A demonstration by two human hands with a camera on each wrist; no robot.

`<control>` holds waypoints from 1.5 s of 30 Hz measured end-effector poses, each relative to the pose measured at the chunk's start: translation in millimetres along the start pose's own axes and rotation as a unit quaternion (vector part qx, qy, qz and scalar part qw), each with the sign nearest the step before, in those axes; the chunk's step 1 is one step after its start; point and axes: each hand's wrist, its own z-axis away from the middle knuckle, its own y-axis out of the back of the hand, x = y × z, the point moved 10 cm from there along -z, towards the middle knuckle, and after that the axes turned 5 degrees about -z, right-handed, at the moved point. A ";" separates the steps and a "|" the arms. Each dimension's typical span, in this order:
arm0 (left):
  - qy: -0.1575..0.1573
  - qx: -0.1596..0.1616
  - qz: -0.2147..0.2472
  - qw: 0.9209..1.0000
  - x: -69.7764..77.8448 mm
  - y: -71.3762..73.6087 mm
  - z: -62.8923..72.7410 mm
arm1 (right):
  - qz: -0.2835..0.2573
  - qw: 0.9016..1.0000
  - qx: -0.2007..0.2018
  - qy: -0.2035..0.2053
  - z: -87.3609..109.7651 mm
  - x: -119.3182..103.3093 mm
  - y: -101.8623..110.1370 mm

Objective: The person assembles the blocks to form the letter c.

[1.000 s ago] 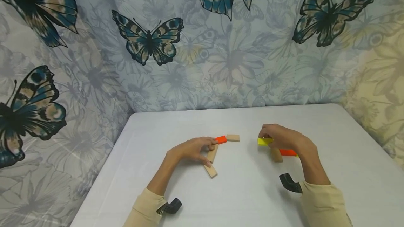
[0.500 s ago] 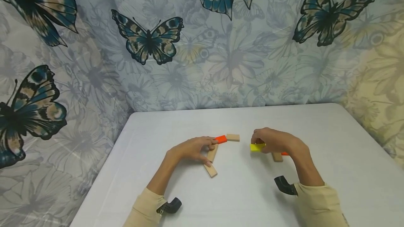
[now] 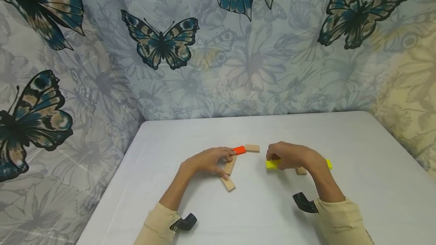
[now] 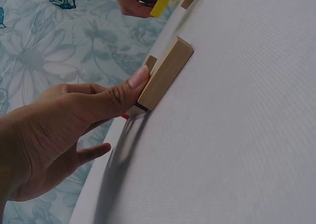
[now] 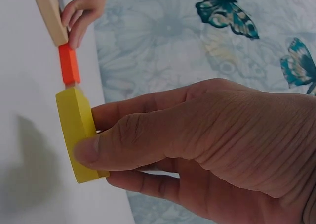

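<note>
My right hand (image 3: 293, 154) pinches a yellow block (image 3: 272, 165) between thumb and fingers, off the white table; the right wrist view shows the thumb across the face of this yellow block (image 5: 74, 130). On the left, my left hand (image 3: 206, 160) rests against a bent row of blocks. Its fingertips touch the orange block (image 3: 240, 150), and its thumb lies against the nearest wooden block (image 3: 228, 185). Another wooden block (image 3: 230, 165) sits between those two, partly behind the hand. At the row's far end lies a wooden block (image 3: 252, 148).
Under and behind the right forearm are a wooden block (image 3: 301, 171) and a second yellow block (image 3: 329, 163), both partly hidden. The white table (image 3: 259, 214) ends at a butterfly-patterned backdrop (image 3: 218, 97). Black wrist-worn devices jut out from both sleeves.
My right hand has carried the yellow block left and toward me, away from the blocks at right. The second yellow block at right has come into sight. My left hand has stayed in place.
</note>
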 end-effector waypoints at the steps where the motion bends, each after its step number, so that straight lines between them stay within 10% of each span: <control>1: 0.001 0.000 -0.002 1.000 0.3 0.4 -0.1 | 0.001 1.000 0.000 0.001 -0.2 -0.4 0.0; 45: 0.000 -0.001 -0.004 1.000 -0.5 0.6 -2.5 | 0.036 0.996 -0.080 0.018 -26.8 -51.6 -49.4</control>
